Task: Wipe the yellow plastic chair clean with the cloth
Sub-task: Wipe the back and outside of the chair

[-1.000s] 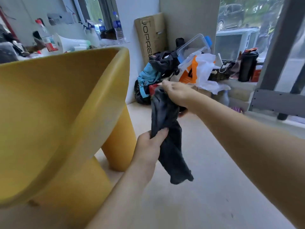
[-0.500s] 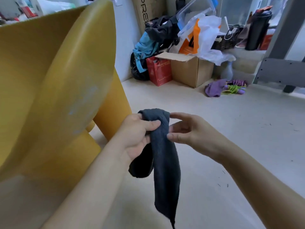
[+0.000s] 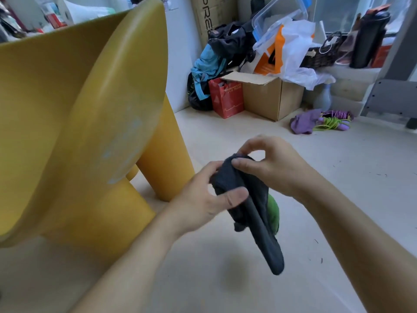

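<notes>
The yellow plastic chair [image 3: 74, 123] fills the left side, with pale smudges on its outer side and thick round legs on the floor. To its right, above the floor, I hold a dark grey cloth [image 3: 252, 211]. My left hand [image 3: 207, 199] grips the cloth's upper part, thumb laid across it. My right hand [image 3: 268, 166] pinches the cloth's top fold with thumb and fingers. The rest of the cloth hangs down in a long strip. Neither hand touches the chair.
A red paper bag [image 3: 226, 98], an open cardboard box [image 3: 268, 96], backpacks and plastic bags stand along the far wall. A purple cloth with green cord [image 3: 316, 123] lies on the floor at right. Something green [image 3: 274, 213] shows behind the hanging cloth.
The view tilted down. My hands came together lower and nearer, bunching the cloth; the right hand went from holding its top end up high to pinching the fold beside the left hand.
</notes>
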`<state>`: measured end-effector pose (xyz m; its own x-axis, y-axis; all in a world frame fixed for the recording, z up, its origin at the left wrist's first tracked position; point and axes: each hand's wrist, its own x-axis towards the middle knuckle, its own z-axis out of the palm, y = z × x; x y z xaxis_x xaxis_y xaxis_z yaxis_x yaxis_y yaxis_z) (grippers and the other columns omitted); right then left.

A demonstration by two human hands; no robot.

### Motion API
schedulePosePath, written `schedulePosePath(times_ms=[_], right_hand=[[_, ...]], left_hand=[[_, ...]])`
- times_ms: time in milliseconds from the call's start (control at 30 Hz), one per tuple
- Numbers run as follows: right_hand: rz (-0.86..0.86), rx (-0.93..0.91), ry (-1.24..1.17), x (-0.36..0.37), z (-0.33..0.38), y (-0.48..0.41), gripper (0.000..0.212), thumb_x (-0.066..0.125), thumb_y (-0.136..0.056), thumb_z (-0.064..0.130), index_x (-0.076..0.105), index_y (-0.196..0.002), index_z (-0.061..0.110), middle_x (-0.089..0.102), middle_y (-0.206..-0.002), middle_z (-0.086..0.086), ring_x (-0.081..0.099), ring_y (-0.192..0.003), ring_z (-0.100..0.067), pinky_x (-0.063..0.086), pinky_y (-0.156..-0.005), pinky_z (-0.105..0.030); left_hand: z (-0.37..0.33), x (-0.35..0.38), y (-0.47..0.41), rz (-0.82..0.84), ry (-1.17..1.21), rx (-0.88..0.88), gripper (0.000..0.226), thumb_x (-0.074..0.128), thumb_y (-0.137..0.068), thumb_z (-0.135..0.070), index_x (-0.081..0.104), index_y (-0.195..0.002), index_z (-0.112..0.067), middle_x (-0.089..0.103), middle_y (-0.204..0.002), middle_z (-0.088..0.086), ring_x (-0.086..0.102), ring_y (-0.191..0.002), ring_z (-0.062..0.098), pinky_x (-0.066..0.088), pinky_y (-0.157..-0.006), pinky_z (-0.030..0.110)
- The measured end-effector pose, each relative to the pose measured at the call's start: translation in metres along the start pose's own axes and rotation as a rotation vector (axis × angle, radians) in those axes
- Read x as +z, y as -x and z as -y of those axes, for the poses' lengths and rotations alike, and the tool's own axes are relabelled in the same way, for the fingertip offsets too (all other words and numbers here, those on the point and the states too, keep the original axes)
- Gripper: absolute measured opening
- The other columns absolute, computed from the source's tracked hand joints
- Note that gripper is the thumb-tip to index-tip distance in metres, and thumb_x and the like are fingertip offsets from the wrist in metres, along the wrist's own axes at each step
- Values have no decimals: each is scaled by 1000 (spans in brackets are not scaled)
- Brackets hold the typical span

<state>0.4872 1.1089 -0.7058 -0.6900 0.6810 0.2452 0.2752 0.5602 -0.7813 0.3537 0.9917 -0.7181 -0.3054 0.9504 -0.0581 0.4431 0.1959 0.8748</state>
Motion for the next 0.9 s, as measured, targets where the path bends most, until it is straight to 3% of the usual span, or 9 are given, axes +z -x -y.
schedulePosePath(times_ms=[133,233,300,400,533,633,733,833,900], right_hand=[[63,125,-507,4,1,-2,28,64,-89,40,62,-83,13,66,-79,-5,60,-75,-15,47,-73,-37],[399,246,-998,6,-11,6,46,64,-84,40,57,-120,13,64,-118,-16,63,-110,-32,46,-96,-51],[568,184,-1108,14,-15,14,54,65,-84,20,49,-135,21,57,-134,-16,56,-123,-35,45,-102,-50],[422,178,-1088,22,-10,13,51,67,-84,4,54,-131,18,63,-123,-20,63,-113,-35,51,-97,-47],[254,194,-946,18,6,12,47,69,-81,9,56,-126,18,73,-85,-17,72,-83,-27,56,-66,-29],[66,124,-731,27,16,13,46,69,-87,9,54,-123,34,73,-76,-14,72,-80,-25,57,-69,-36],[-99,120,-732,35,19,12,21,62,-91,6,67,-101,24,75,-78,-9,71,-78,-22,57,-72,-34],[-192,153,-638,33,17,9,10,65,-91,14,73,-92,19,75,-84,0,69,-83,-13,55,-82,-32],[-71,154,-606,26,15,10,19,72,-85,26,72,-104,21,74,-97,6,68,-96,-9,53,-90,-30]], left_hand=[[-2,20,10,-186,361,-51,29,65,-85,-8,54,-111,-14,69,-95,16,69,-87,29,59,-70,39],[-13,8,9,-311,592,-71,18,51,-89,-1,58,-105,-6,69,-79,12,67,-74,25,53,-57,31],[-23,0,10,-299,626,-64,16,49,-92,-5,63,-100,-8,71,-80,9,68,-75,19,53,-58,29],[-30,-9,11,-406,481,-66,16,49,-93,-10,65,-95,-11,71,-85,8,67,-77,19,53,-61,30],[-21,-16,10,-558,579,-198,23,50,-94,-12,53,-113,-24,67,-98,10,63,-78,22,50,-62,33],[-11,-12,8,-539,492,-196,23,49,-97,-15,46,-108,-35,63,-95,14,58,-77,25,45,-59,34],[-10,-14,13,-373,445,-55,14,56,-93,-34,59,-106,-31,66,-104,8,63,-95,27,51,-73,40],[-7,-14,21,-142,9,-46,48,78,-66,-52,55,-108,-51,57,-116,-12,56,-108,8,50,-88,26],[-6,-10,25,-257,-474,-27,47,77,-63,-52,48,-101,-55,45,-104,-19,44,-101,2,39,-81,14]])
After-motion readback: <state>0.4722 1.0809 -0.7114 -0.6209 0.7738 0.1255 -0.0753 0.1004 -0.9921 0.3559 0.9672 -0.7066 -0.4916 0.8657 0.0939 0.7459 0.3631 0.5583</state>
